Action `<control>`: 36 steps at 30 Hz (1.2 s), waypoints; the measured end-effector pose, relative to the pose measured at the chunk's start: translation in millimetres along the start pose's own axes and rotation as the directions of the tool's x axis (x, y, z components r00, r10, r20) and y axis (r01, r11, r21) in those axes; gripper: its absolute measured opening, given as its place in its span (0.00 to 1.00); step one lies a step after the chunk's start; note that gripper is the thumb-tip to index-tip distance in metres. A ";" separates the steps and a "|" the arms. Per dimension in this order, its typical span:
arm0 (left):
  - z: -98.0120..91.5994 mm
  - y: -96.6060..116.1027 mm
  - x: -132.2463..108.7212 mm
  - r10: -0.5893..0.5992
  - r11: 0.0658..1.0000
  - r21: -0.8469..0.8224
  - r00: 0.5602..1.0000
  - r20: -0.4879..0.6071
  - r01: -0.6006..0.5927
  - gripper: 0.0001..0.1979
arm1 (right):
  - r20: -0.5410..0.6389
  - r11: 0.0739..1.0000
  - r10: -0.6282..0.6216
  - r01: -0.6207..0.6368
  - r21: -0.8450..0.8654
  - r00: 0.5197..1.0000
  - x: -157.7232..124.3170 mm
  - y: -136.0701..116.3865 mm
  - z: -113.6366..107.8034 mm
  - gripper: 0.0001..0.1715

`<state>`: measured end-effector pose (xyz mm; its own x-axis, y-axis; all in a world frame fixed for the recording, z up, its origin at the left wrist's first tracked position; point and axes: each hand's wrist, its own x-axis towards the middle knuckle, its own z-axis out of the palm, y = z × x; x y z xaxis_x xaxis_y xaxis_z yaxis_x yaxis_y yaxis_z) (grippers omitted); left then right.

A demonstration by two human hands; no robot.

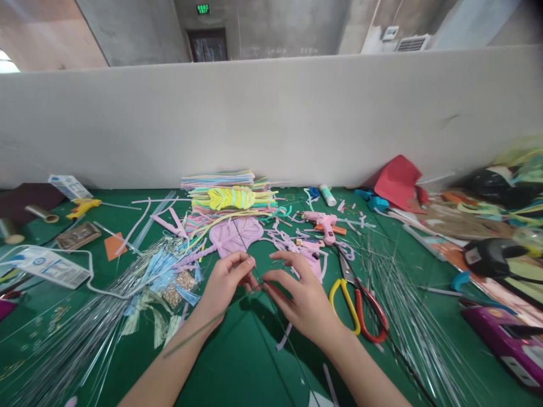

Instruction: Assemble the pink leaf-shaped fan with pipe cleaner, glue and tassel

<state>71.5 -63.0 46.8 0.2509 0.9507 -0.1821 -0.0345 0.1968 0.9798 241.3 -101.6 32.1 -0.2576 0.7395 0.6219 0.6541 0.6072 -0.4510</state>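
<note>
My left hand (229,280) is closed in a pinch on a thin dark wire (240,234), whose upper end sticks up past the fingertips. My right hand (299,294) meets it in front of me, thumb and index finger together on the wire, the other fingers loosely bent. A length of green wire (190,337) crosses over my left forearm, and another stretch runs down to the right below my hands. Just beyond lies a lilac leaf-shaped piece (237,234) made of pipe cleaners. Exactly where the wires cross is hard to make out between the fingers.
Scissors (345,305) with yellow and red handles and a pink glue gun (323,221) lie right. Bundled pipe cleaners (231,198) sit by the white partition (271,124). Loose wires (407,305) spread on both sides of the green table. A power strip (53,265) is left.
</note>
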 end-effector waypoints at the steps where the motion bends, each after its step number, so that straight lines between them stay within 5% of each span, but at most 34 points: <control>1: 0.1 0.4 -0.2 -0.003 1.000 -0.009 1.000 0.000 0.003 0.14 | -0.004 1.000 -0.004 0.004 0.005 1.000 0.4 -0.7 -0.4 0.05; 8: 0.5 3.1 -3.0 0.049 0.997 -0.057 0.997 0.065 -0.045 0.13 | 0.018 0.996 -0.011 0.009 0.090 1.000 -0.4 -0.8 0.0 0.06; 16: 0.5 3.7 -5.1 0.069 0.997 -0.050 0.995 0.071 -0.066 0.13 | 0.156 0.893 0.170 -0.219 0.392 0.973 2.3 -10.7 -5.6 0.09; 25: 1.6 2.9 -6.0 0.062 0.998 -0.031 0.995 0.081 -0.060 0.13 | 0.354 0.685 0.457 -0.577 0.445 0.816 4.9 -13.3 -2.3 0.08; 32: 7.0 5.2 -6.1 0.048 0.998 -0.033 0.997 0.062 -0.046 0.13 | 0.270 0.816 0.345 -0.429 0.388 0.899 4.6 -12.3 -3.1 0.09; 36: 7.1 4.2 -7.0 0.023 0.998 -0.058 0.997 0.080 -0.019 0.13 | 0.241 0.795 0.342 -0.416 0.441 0.908 2.0 -11.0 -1.9 0.12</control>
<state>76.4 -70.5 52.7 0.3266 0.9329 -0.1520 -0.0957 0.1926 0.9766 235.0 -107.3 39.6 -0.1815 0.9493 0.2568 0.3133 0.3034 -0.8999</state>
